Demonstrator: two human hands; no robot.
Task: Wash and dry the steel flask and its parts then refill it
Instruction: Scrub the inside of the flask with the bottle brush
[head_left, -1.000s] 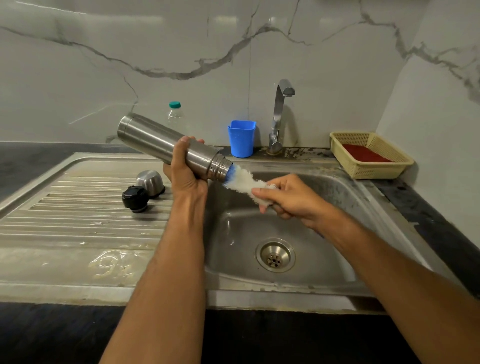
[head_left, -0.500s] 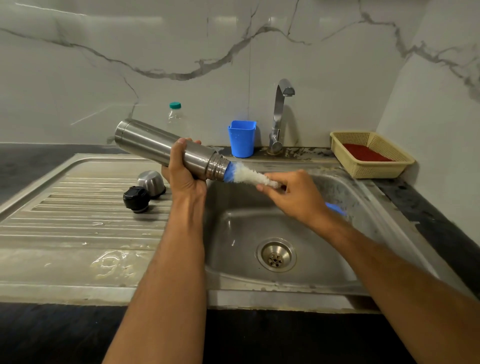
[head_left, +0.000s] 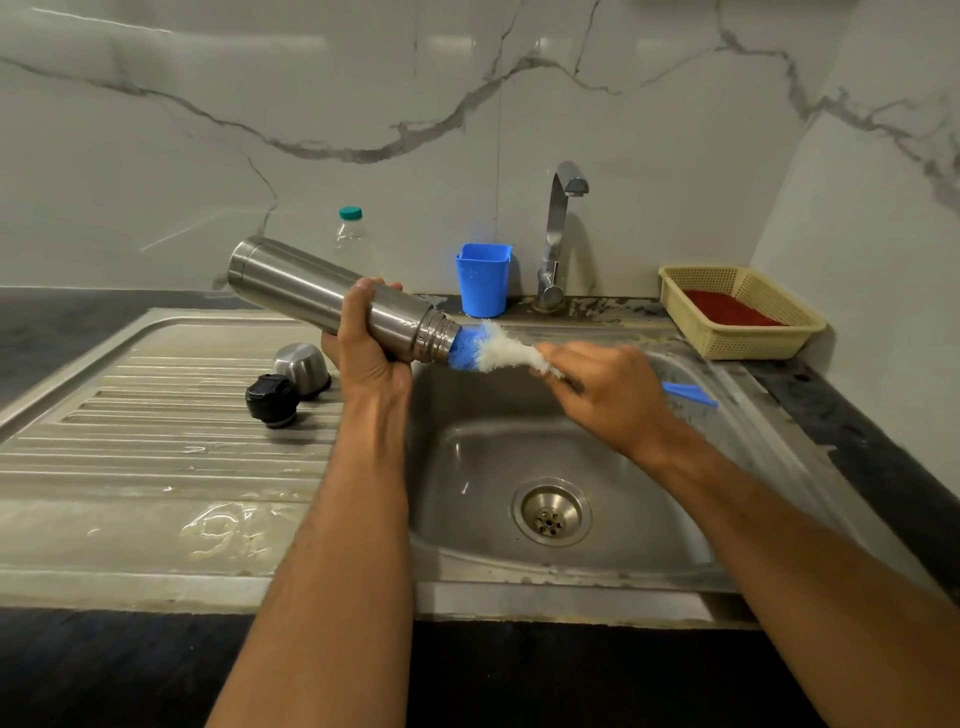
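Dark bench (head_left: 878, 452) runs along the wall, carrying a steel sink (head_left: 467, 519) with a ribbed drainboard (head_left: 130, 415) on its left side. Drainboard surface wet, puddle near its front edge. Drain (head_left: 551, 512) sits in the basin floor.

Steel flask (head_left: 306, 291) held nearly horizontal above the join of drainboard and basin, base pointing up-left, open threaded mouth pointing right and slightly down over the basin. Left hand (head_left: 369, 348) grips the flask body near the neck; fingers curled round from behind, thumb laid across the front.

Bottle brush (head_left: 493, 351): blue bristle section at the flask mouth, partly inside; white bristle section outside, leading to the right hand (head_left: 608, 389). Right-hand fingers pinch the brush stem just behind the white bristles. Blue handle end (head_left: 688, 393) projects past the hand, to the right.

Yellow basket (head_left: 800, 332) on the bench at far right, red pad inside. Tap (head_left: 558, 244) behind the basin, no water seen running. Blue cup (head_left: 483, 280) just left of the tap. Clear bottle with green cap (head_left: 353, 239) by the wall, partly behind the flask.

Steel cup lid (head_left: 301, 366) lies on the drainboard, just left of the left wrist. Black stopper (head_left: 272, 400) in front of it, touching or nearly so; cannot tell which.
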